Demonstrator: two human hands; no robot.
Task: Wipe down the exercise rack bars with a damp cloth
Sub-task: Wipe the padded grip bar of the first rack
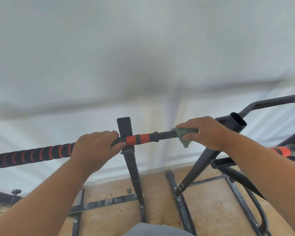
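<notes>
- Floor [209,208]: tan, mottled surface, pale dust scattered over it; meets a white wall at the far edge.
- Rack base frame [102,202]: black metal rails lying flat on the floor, paint scuffed and dust-streaked.
- Uprights [134,174] rise from the rails.
- Curved foot tube [260,213], right side, resting on the floor.

Matt black metal rack frame [133,167], ribbed black-and-orange foam bar [140,138], fuzzy green cloth [183,135], speckled tan floor [209,206]
</notes>
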